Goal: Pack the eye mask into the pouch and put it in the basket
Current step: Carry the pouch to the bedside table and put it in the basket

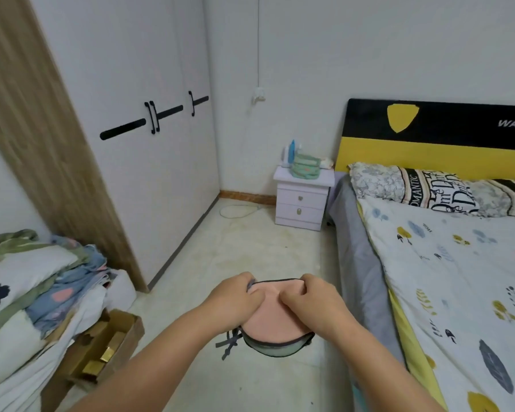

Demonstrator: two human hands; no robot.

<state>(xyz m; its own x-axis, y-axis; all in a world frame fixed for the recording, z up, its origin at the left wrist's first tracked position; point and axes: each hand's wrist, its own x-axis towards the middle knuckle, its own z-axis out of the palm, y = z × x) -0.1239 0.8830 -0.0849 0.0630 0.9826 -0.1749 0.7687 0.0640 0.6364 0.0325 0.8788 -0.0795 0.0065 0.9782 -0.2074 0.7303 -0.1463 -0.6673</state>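
Observation:
In front of me, above the floor, I hold the eye mask (272, 322) with both hands. It is pink with a dark grey edge, and a pale green side shows underneath. My left hand (235, 298) pinches its upper left rim and my right hand (312, 301) presses on its upper right part. A grey strap or cord (229, 344) dangles from the mask's lower left. I cannot make out a separate pouch. A green fabric basket (305, 167) stands far off on the white nightstand (302, 203).
A bed (458, 278) with a patterned quilt runs along my right. On the left are a white wardrobe (149, 162), a pile of bedding (27, 292) and an open cardboard box (107, 349). Bottles stand beside the basket. Bare floor lies between me and the nightstand.

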